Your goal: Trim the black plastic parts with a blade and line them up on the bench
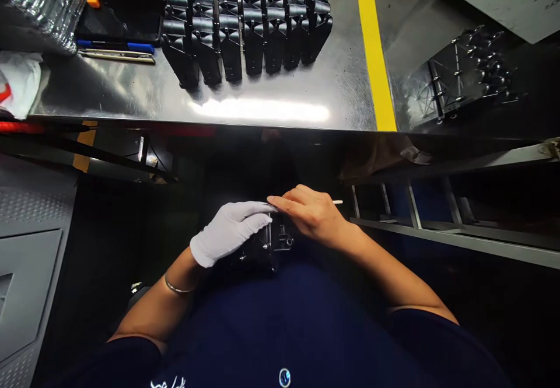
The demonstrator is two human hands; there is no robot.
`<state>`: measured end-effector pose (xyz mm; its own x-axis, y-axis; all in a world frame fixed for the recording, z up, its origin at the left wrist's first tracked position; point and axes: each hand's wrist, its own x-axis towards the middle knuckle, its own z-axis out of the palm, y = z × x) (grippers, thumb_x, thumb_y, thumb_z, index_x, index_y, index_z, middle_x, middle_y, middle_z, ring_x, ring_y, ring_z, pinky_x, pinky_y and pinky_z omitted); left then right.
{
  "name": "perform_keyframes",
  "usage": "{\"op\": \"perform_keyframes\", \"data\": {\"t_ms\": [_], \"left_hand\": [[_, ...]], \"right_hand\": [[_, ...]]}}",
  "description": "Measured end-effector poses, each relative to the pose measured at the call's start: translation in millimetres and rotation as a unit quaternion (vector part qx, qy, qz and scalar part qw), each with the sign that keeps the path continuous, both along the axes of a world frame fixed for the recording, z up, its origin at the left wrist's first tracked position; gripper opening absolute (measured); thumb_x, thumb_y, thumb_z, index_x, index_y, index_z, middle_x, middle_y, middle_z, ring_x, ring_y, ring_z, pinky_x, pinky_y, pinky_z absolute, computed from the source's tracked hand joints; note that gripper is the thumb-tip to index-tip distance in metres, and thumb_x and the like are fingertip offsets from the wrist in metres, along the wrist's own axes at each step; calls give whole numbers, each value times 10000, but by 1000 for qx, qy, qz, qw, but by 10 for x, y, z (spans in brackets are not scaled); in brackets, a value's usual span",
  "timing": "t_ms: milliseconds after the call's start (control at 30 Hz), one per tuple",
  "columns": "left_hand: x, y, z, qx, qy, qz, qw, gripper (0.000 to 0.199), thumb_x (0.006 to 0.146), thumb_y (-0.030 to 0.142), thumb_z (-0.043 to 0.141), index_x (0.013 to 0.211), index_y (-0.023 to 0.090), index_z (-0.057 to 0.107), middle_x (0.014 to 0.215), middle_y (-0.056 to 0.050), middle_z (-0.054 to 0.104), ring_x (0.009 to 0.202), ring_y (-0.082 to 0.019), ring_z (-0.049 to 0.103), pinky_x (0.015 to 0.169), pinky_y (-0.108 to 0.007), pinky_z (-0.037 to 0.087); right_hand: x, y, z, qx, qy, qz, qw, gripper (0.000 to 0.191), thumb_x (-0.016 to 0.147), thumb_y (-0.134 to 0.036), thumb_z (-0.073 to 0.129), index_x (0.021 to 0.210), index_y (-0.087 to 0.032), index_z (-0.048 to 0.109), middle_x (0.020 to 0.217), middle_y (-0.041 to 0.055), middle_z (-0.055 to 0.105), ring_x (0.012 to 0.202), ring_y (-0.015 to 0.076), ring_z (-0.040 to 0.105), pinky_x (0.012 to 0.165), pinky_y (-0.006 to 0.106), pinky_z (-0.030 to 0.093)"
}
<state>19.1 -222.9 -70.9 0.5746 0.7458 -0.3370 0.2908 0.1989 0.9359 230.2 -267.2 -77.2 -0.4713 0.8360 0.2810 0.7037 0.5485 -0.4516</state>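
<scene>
My left hand (234, 230), in a white glove, grips a black molded plastic part (268, 245) close to my body. Ribs and small round bosses show on the part's near side; dark clothing behind it blurs its outline. My bare right hand (312, 213) is closed around a thin tool whose pale end (338, 202) sticks out past the knuckles to the right. The tool's working end is hidden. At the part's upper edge, the right fingertips meet the gloved fingertips.
Rows of similar black parts (230, 32) stand on the metal table (144, 96). A yellow tape stripe (376, 55) crosses it. More black parts (464, 79) lie right, clear wrapped stacks (48, 3) left. A metal rack (415, 213) stands right, a grey cabinet (30, 283) left.
</scene>
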Motion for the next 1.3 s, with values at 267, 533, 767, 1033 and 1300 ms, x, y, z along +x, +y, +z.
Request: {"op": "perform_keyframes", "data": {"t_ms": [267, 533, 767, 1033, 1300], "left_hand": [[-109, 2, 16, -41, -10, 66, 997, 240, 717, 412, 689, 753, 176, 706, 703, -18, 715, 620, -148, 635, 588, -226, 513], [-64, -8, 58, -62, -37, 73, 995, 162, 667, 340, 717, 660, 183, 680, 609, 7, 667, 538, -113, 578, 528, -203, 476], [-51, -20, 81, -66, -35, 80, 994, 135, 642, 314, 721, 640, 185, 684, 588, 9, 660, 518, -109, 563, 513, -202, 470], [-51, -30, 86, -79, -32, 90, 992, 133, 634, 314, 723, 640, 186, 684, 586, 12, 657, 520, -109, 559, 510, -203, 466], [-47, -37, 101, -77, -30, 83, 993, 159, 634, 330, 723, 639, 178, 678, 585, 10, 648, 519, -108, 547, 512, -208, 460]], "right_hand": [[23, -92, 103, -162, 225, -33, 960, 241, 918, -206, 556, 1126, -181, 675, 726, 14, 642, 669, 108, 529, 652, 257, 456], [-17, -158, 112, -254, 281, -3, 926, 312, 911, -206, 560, 1204, -134, 640, 702, 4, 585, 620, 82, 514, 580, 209, 431], [12, -166, 119, -273, 281, 14, 920, 332, 915, -236, 556, 1231, -157, 625, 725, 11, 609, 618, 87, 537, 570, 205, 436], [15, -169, 86, -266, 288, 16, 920, 327, 914, -225, 561, 1222, -143, 634, 674, -5, 559, 587, 76, 496, 541, 194, 397], [8, -144, 64, -256, 308, 13, 916, 292, 908, -207, 563, 1175, -157, 669, 644, -18, 517, 573, 69, 465, 525, 194, 374]]}}
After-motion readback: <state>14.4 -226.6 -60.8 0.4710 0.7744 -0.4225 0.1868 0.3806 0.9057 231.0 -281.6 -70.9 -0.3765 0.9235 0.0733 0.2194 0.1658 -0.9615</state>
